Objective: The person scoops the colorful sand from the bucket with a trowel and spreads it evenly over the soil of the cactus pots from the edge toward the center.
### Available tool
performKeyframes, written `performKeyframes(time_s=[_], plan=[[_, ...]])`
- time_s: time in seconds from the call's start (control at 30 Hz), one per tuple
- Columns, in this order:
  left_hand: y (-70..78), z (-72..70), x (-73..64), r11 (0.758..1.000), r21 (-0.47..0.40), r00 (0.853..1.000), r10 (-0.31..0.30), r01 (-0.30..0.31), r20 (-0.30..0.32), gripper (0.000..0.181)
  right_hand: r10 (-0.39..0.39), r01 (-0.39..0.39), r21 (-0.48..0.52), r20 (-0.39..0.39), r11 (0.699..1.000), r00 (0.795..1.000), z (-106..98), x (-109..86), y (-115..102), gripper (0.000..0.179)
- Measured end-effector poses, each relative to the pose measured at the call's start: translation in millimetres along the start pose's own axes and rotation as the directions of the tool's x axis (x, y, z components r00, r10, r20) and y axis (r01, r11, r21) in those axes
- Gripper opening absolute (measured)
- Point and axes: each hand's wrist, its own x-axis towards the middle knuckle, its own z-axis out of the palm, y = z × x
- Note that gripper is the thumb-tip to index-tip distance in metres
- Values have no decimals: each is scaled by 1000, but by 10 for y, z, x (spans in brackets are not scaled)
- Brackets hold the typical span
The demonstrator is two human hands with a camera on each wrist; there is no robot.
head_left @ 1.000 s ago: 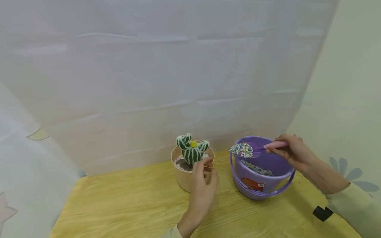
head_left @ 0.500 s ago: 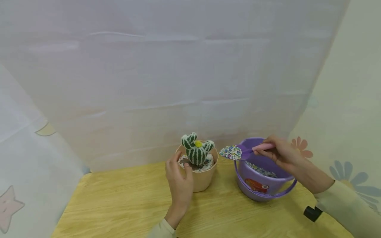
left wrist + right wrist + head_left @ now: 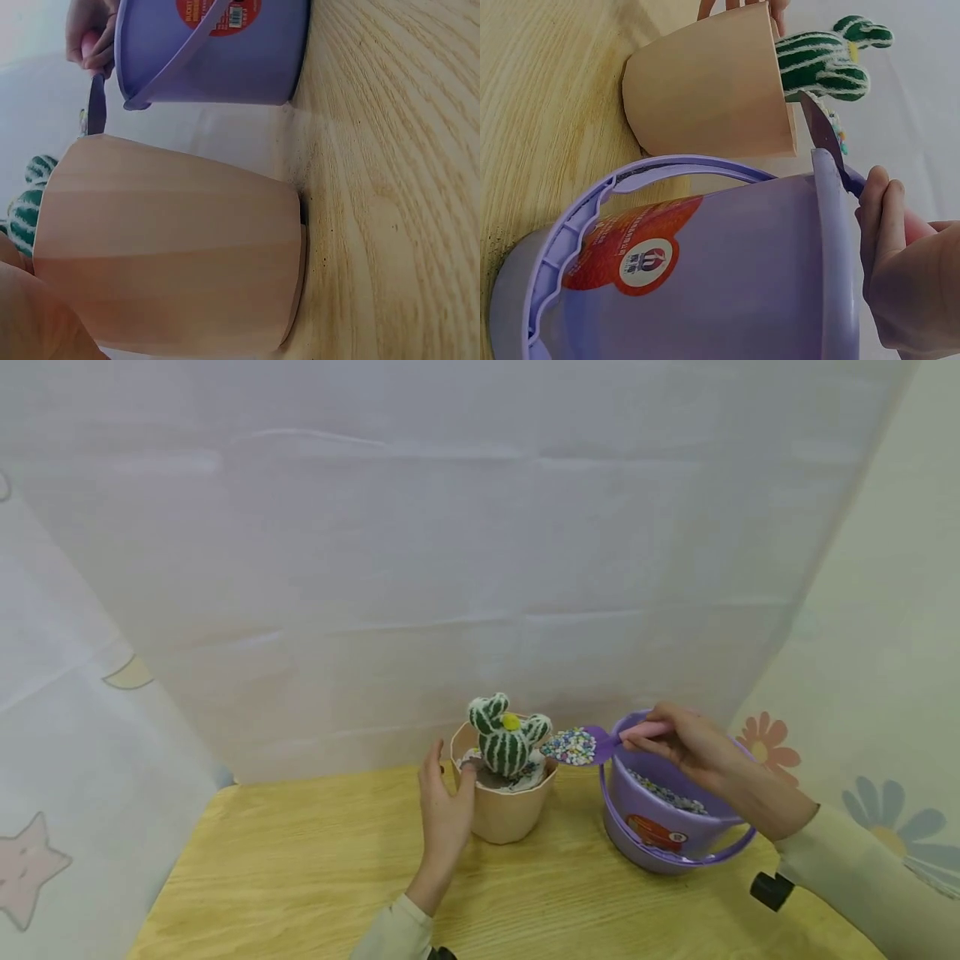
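A knitted green-and-white cactus point(image 3: 504, 750) with a yellow flower stands in a peach flowerpot point(image 3: 510, 817), which has pale filling and a dark patch inside. My left hand point(image 3: 442, 814) holds the pot's left rim, thumb over the edge and fingers along the outer side. My right hand point(image 3: 697, 752) grips the pink handle of a purple trowel point(image 3: 603, 745). Small multicoloured pebbles point(image 3: 570, 747) heap its blade. The blade is nearly level, its tip overlapping the pot's right rim in the head view. In the right wrist view the trowel point(image 3: 826, 135) passes above the bucket's rim.
A purple bucket point(image 3: 624, 797) with a lowered handle and red label stands right of the pot, more pebbles point(image 3: 667, 795) inside. Both stand on a yellow wooden table point(image 3: 300, 860), close to a pale cloth backdrop point(image 3: 360, 568). Printed sheets flank both sides.
The loaded trowel has moved left from above the bucket to the pot's right rim. My left hand has shifted from the pot's front to its left side.
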Motion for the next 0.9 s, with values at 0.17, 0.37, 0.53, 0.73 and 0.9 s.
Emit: performKeyframes(time_s=[0.17, 0.37, 0.53, 0.73, 0.9], plan=[[-25, -7, -8, 997, -51, 997, -61, 63, 53, 65, -10, 9, -42, -9, 999, 1000, 86, 60, 13, 34], [-27, -7, -26, 991, -85, 993, -94, 100, 73, 61, -9, 8, -81, -14, 997, 1000, 184, 135, 21, 36], [-15, -17, -42, 992, -73, 993, -99, 104, 69, 60, 2, -4, -99, -23, 995, 1000, 225, 168, 25, 37], [-34, -11, -28, 993, -84, 995, -78, 83, 64, 58, 1, -3, -133, -16, 991, 1000, 246, 221, 18, 37], [-99, 23, 8, 994, -81, 996, -74, 78, 53, 58, -6, 4, -150, -11, 989, 1000, 251, 281, 19, 38]])
